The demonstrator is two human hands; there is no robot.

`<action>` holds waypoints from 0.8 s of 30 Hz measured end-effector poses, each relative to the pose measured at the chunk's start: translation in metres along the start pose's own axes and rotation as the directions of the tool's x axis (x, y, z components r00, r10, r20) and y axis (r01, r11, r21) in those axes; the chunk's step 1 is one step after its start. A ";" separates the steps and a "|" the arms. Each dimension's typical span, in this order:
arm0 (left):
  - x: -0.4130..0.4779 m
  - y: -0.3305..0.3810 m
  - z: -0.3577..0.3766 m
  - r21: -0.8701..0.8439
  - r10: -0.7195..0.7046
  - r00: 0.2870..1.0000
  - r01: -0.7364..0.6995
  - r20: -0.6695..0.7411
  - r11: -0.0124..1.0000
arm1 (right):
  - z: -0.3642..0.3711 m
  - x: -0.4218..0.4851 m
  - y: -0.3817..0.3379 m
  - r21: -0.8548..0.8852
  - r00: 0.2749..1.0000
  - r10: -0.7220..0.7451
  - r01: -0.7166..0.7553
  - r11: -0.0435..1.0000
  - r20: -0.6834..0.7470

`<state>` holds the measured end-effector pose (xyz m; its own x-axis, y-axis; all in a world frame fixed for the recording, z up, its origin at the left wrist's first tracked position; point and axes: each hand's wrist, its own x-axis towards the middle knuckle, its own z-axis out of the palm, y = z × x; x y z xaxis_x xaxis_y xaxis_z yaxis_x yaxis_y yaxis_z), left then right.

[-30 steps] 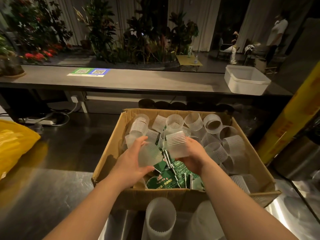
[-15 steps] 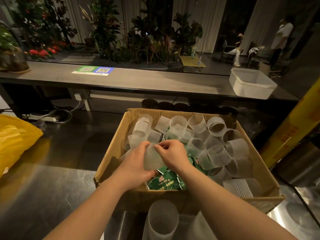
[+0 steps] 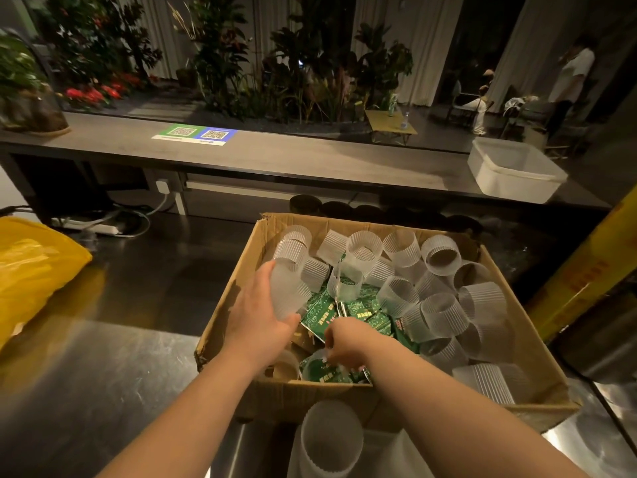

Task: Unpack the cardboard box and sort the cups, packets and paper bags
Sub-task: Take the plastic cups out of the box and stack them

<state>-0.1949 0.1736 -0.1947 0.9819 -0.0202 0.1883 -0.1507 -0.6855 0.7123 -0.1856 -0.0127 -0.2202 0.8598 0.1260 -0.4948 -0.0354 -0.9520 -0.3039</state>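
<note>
An open cardboard box stands on the steel counter, full of several ribbed frosted plastic cups lying over green printed packets. My left hand holds a stack of frosted cups at the box's left side, fingers curled round it. My right hand reaches down at the near edge of the box, fingers curled on a frosted cup among the packets. A stack of frosted cups stands in front of the box, nearest me.
A yellow plastic bag lies at the left on the counter. A white plastic tub sits on the long dark bar behind. A yellow column rises at the right. Persons are far off at the back right.
My right hand has left the cup held by my left and dropped to the near edge of the box, onto another cup. My left hand has shifted left with its cups.
</note>
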 end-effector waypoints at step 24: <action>0.001 0.000 0.003 0.199 0.019 0.962 -0.076 0.272 0.977 | -0.018 -0.014 -0.019 0.707 0.823 -0.045 0.513 0.487 -0.566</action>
<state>-0.1931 0.1711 -0.1967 0.9731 -0.2302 0.0110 -0.1986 -0.8134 0.5468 -0.1876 -0.0017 -0.1932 0.9977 -0.0110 0.0673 0.0638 -0.2018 -0.9773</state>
